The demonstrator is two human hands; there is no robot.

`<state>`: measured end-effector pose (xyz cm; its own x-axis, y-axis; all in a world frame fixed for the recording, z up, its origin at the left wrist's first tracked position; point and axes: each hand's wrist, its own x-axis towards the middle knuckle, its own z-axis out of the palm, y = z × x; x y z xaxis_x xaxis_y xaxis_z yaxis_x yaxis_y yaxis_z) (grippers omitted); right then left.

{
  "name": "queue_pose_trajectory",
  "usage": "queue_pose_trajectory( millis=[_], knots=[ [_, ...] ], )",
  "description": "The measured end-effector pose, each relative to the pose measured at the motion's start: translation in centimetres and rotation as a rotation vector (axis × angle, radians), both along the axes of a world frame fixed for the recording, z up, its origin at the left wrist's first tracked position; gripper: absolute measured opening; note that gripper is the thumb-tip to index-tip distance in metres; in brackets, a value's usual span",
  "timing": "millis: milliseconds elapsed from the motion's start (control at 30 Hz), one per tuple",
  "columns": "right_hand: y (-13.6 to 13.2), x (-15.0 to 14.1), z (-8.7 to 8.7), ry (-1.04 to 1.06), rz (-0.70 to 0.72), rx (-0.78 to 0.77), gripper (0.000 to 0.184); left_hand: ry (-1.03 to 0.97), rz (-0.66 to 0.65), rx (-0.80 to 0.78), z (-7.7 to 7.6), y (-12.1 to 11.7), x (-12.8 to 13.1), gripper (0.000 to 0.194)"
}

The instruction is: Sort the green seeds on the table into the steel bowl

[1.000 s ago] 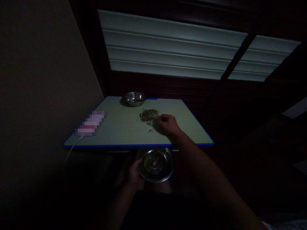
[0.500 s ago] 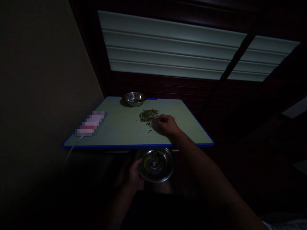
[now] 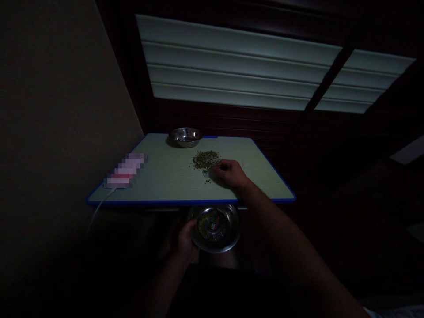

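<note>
A small pile of green grains (image 3: 205, 159) lies on a pale table with a blue rim (image 3: 185, 202). My right hand (image 3: 230, 173) rests on the table just right of the pile, fingers curled in a pinch at its near edge; what they grip is too small to see. A few loose grains lie by the fingertips. Below the table's near edge my left hand (image 3: 186, 240) holds a steel bowl (image 3: 214, 227) by its left rim; the bowl has some grains inside.
A second steel bowl (image 3: 186, 136) stands at the table's far edge. A pink and white object (image 3: 125, 170) with a white cable lies at the table's left side. A wall rises on the left, and a shuttered window stands behind the table.
My right hand has drawn slightly toward me and down from the pile's edge. The left hand and its bowl have stayed put.
</note>
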<state>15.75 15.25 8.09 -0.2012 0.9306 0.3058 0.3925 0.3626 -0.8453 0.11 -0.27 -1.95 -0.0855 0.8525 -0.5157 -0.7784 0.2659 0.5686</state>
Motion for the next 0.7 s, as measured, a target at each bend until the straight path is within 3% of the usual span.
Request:
queue_pose_trajectory(
  millis=[400,700],
  knots=[
    [0.8,0.3,-0.5,-0.125,-0.223,0.083,0.014,-0.019,0.025,-0.028,0.7,-0.1,0.2,0.010],
    [0.7,0.2,-0.6,-0.094,-0.126,0.114,0.014,-0.032,0.025,-0.031,0.8,-0.2,0.2,0.013]
  ],
)
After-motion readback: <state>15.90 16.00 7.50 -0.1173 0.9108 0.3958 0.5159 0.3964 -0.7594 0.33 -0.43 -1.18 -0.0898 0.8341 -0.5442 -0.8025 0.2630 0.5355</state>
